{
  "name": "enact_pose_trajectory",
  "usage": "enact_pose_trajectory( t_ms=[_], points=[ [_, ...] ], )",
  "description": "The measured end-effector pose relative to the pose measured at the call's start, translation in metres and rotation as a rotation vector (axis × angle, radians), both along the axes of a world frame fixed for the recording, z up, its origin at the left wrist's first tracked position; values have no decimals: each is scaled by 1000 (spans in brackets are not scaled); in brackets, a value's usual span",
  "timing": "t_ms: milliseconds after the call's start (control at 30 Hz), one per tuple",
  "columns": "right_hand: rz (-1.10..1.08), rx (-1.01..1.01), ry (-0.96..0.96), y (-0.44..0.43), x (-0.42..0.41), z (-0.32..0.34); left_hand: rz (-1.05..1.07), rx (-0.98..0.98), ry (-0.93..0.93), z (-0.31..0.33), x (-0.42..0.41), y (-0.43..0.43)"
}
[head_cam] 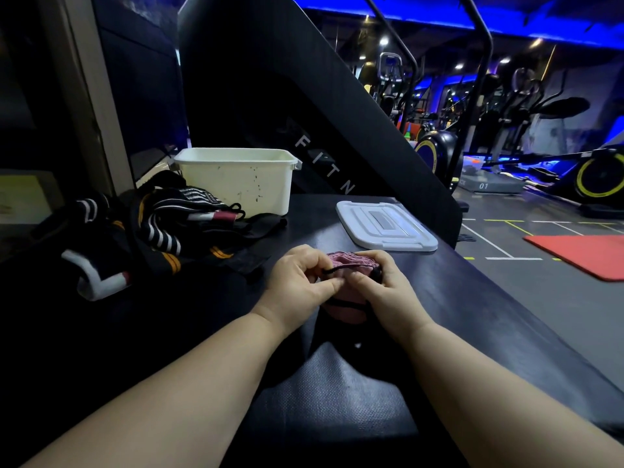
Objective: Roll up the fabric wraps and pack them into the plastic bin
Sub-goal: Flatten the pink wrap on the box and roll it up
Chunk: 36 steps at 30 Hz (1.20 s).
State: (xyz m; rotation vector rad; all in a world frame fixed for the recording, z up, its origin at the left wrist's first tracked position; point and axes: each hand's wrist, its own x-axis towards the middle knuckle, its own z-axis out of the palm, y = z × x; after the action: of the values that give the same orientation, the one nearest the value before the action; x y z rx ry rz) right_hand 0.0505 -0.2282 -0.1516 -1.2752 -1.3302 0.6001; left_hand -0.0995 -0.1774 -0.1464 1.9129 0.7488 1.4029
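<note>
pink wrap roll (341, 259), long axis near-to-far

I see bare tabletop (312, 216) running between the wrap pile (162, 224) on the left and the lid (385, 228) on the right, up to the open-topped bin (236, 184).

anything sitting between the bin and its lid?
Nothing. In the head view the dark tabletop between the white bin and the lid is bare. The loose wraps lie on the bin's other side.
</note>
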Motion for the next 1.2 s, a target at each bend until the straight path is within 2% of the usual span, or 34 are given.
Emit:
enact_pose_trajectory(
  t_ms=[167, 433, 633, 867, 1200],
  points=[
    [-10, 5, -10, 1, 0, 0, 35, 72, 29, 0, 0, 0],
    [56, -71, 69, 1, 4, 0, 33, 31, 48, -2, -2, 2],
    [44, -60, 94, 1, 1, -2, 85, 88, 52, -4, -2, 6],
    [14, -60, 154, 3, -2, -2, 46, 39, 76, -3, -4, 10],
    [-50, -28, 137, 6, -5, -3, -21, -58, 54, -3, -4, 13]
  ],
)
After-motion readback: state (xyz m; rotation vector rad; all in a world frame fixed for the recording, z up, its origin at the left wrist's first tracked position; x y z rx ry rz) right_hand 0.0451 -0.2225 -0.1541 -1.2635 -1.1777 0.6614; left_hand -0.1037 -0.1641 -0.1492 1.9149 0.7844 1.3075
